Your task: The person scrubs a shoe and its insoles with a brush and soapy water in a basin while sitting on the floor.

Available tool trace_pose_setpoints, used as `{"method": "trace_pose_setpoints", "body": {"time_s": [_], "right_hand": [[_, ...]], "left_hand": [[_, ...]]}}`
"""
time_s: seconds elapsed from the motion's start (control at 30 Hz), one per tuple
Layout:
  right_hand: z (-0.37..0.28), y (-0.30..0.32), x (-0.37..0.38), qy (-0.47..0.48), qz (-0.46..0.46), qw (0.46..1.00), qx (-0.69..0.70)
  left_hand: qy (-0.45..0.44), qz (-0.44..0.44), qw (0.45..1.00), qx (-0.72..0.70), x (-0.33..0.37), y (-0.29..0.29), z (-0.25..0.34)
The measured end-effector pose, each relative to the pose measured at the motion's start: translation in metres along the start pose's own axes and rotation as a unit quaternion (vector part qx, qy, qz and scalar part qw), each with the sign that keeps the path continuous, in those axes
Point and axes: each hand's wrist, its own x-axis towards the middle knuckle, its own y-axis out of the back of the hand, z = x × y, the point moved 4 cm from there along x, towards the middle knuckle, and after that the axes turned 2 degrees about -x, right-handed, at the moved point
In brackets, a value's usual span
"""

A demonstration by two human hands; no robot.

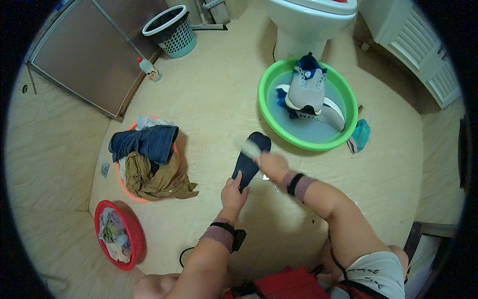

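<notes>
My left hand (233, 194) grips the near end of a dark navy shoe insole (245, 168), which slants away from me low over the floor. My right hand (273, 166) is closed on a pale brush (247, 148), smeared by motion, that lies across the upper part of the insole. Whether its bristles touch the surface is hard to see. Just beyond, a green basin (264, 107) of cloudy water holds a grey and blue sneaker (305, 89) resting on another shoe (332, 113) with a white sole.
Left of me are an orange basin (121, 182) heaped with jeans and brown cloth, and a red basin (134, 234) of laundry. A bottle (149, 70), waste basket (179, 42) and toilet (311, 22) stand farther off. A teal cloth (360, 135) lies beside the green basin.
</notes>
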Motion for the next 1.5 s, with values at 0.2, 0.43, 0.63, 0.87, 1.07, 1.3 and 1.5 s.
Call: {"method": "trace_pose_setpoints", "body": {"time_s": [0.2,0.43,0.63,0.87,1.07,1.3,1.5], "right_hand": [[0.036,-0.007,0.014,0.032,0.002,0.998,-0.046],[0.002,0.003,-0.004,-0.005,-0.015,1.000,0.007],[0.026,0.004,0.008,-0.002,-0.009,1.000,-0.020],[0.021,-0.004,0.008,-0.001,0.033,0.999,-0.008],[0.009,0.002,0.002,0.137,-0.034,0.983,-0.116],[0.017,0.011,0.017,-0.055,0.037,0.998,0.022],[0.010,-0.005,0.002,0.137,-0.058,0.985,-0.085]], "left_hand": [[-0.027,0.022,0.999,0.015,0.002,-0.012,0.005],[0.025,-0.017,0.999,0.014,0.001,0.003,0.001],[0.000,0.001,1.000,0.006,0.001,-0.007,0.007],[0.000,-0.004,1.000,0.003,0.003,-0.005,0.004],[-0.007,0.013,1.000,0.014,0.000,-0.005,0.003],[-0.001,-0.005,1.000,0.007,0.003,-0.001,0.005],[-0.002,-0.009,1.000,0.006,0.003,-0.005,0.010]]}}
